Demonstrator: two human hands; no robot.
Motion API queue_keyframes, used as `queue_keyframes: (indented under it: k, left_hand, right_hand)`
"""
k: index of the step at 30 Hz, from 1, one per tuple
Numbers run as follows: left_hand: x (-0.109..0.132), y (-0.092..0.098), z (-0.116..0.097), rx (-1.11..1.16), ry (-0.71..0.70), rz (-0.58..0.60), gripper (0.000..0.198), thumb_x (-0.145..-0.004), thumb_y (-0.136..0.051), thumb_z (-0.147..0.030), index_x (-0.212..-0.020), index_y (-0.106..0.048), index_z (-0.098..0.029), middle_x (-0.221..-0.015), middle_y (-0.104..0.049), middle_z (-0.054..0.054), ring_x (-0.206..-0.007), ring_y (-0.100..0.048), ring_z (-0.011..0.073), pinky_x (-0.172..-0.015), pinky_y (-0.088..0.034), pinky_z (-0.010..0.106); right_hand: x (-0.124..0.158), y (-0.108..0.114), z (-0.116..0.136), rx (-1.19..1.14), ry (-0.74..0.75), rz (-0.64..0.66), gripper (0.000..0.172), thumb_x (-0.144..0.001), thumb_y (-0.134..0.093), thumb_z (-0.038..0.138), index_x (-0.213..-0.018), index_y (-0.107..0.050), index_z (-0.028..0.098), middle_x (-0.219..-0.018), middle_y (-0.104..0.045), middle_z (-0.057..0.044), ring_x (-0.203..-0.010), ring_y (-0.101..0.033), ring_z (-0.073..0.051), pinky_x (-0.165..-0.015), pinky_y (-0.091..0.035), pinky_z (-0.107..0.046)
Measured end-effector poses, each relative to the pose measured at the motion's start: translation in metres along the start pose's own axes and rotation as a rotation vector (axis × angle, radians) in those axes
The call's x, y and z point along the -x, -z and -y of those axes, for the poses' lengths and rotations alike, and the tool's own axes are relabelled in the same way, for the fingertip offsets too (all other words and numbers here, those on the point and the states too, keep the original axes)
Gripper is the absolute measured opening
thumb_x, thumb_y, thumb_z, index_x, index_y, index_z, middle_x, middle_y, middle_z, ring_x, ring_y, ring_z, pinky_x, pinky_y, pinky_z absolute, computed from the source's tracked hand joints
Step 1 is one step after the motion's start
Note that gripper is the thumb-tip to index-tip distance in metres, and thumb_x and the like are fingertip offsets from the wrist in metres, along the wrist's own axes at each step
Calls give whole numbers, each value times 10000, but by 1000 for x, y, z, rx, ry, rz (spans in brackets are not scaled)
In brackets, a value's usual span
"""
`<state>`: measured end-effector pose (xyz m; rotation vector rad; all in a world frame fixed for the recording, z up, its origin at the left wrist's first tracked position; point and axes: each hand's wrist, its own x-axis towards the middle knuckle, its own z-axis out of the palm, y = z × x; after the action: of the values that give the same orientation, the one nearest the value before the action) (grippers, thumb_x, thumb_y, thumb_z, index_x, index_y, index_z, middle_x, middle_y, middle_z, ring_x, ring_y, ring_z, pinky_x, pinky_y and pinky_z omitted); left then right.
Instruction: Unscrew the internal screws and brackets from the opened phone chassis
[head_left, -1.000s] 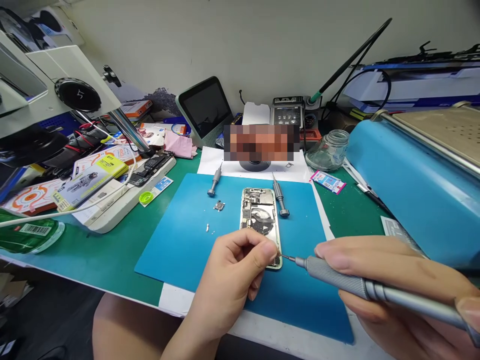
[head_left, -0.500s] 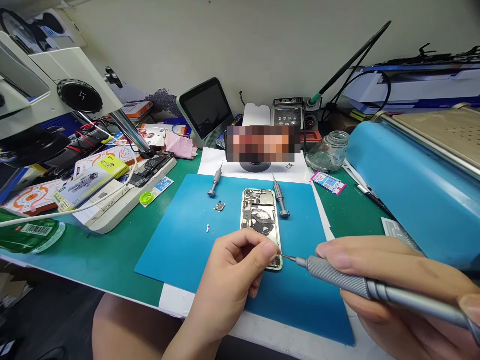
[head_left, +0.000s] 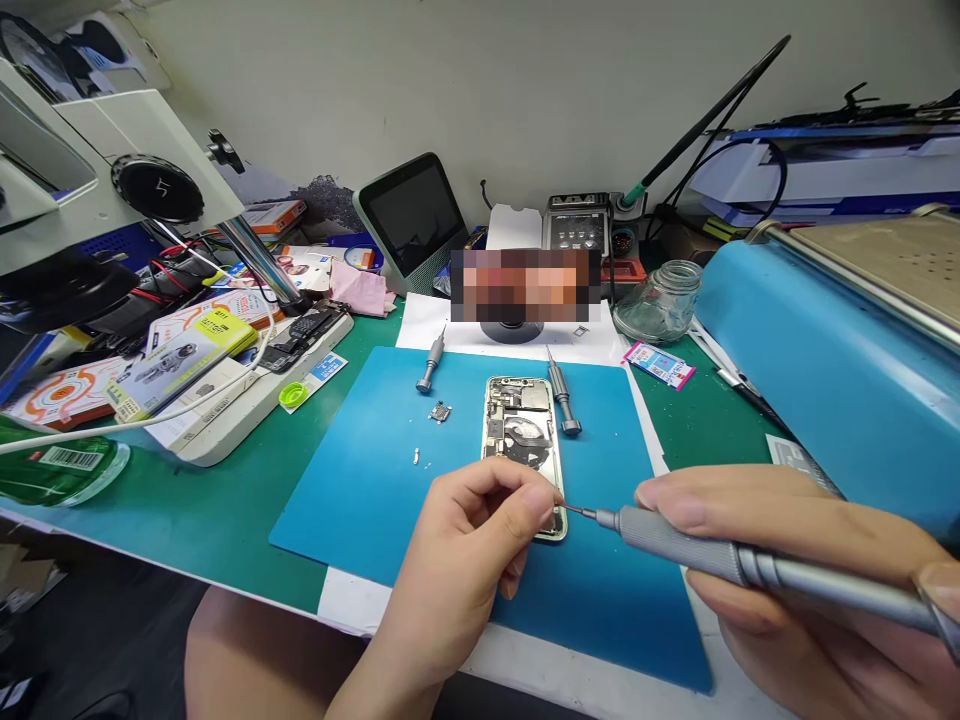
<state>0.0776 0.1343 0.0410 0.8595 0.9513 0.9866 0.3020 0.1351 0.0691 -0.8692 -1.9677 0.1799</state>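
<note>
My right hand (head_left: pixel 795 560) grips a grey precision screwdriver (head_left: pixel 682 545), held nearly level with its thin tip pointing left. That tip meets the pinched thumb and forefinger of my left hand (head_left: pixel 480 540); whatever lies between them is too small to make out. Below and behind the left hand, an opened phone (head_left: pixel 517 425) lies on the blue mat (head_left: pixel 360 500), its inner parts bare and its lower end partly covered by my fingers. A second screwdriver (head_left: pixel 561 395) rests along the phone's right edge. Another small screwdriver (head_left: pixel 431 365) lies farther left, near a small phone component (head_left: pixel 439 411).
A tiny metal piece (head_left: pixel 416 456) sits on the mat's left. Behind the mat are a blurred screen on a round stand (head_left: pixel 512 331), a glass jar (head_left: pixel 660 300) and a soldering station (head_left: pixel 577 230). A microscope (head_left: pixel 142 190) stands left; a blue machine (head_left: pixel 825 370) borders the right.
Both hands hold almost the same pose. The right hand and its screwdriver have shifted very slightly to the right, the tip still at the left fingertips.
</note>
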Motion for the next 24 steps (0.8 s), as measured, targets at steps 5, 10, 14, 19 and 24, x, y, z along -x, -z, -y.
queue_keyframes:
  k: [5, 10, 14, 19, 24]
  left_hand:
    - [0, -1, 2, 35, -30, -4, 259, -941, -761, -458, -915, -775, -200, -753, -623, -5, -527, -443, 44, -435, -341, 136]
    - [0, -2, 3, 39, -53, -16, 241, -961, -742, -427, -1052, -810, -215, -793, -661, 13, -548, -464, 48, -455, -368, 137]
    - [0, -2, 2, -3, -48, -20, 203, -957, -748, -373, -1082, -822, -231, -775, -654, 6, -550, -466, 46, -473, -383, 135]
    - [2, -7, -1, -47, -145, -28, 138, -947, -750, -297, -1052, -838, -290, -775, -637, -14, -560, -446, 40, -511, -396, 131]
    - [3, -11, -2, -114, -182, -62, 160, -932, -744, -231, -1034, -841, -308, -790, -621, -24, -563, -439, 35, -524, -385, 130]
  right_hand:
    - [-11, -1, -5, 42, 73, 31, 384, -839, -739, 56, -1152, -698, 274, -954, -832, -5, -740, -809, -179, -671, -680, -225]
    - [-13, 4, -10, 60, 75, -45, 781, -731, -810, 18, -1391, -513, 312, -957, -841, 7, -686, -813, -196, -596, -661, -245]
    - [-11, 8, -13, 117, 67, -52, 805, -750, -834, 56, -1437, -481, 282, -947, -829, -30, -743, -825, -222, -556, -645, -248]
    - [-11, 4, -13, 69, 39, -56, 862, -793, -827, 70, -1510, -438, 348, -979, -818, 0, -743, -820, -203, -592, -674, -275]
    - [-8, -4, -15, -26, 7, -75, 860, -782, -812, 22, -1494, -466, 360, -1036, -821, 1, -763, -823, -205, -628, -696, -285]
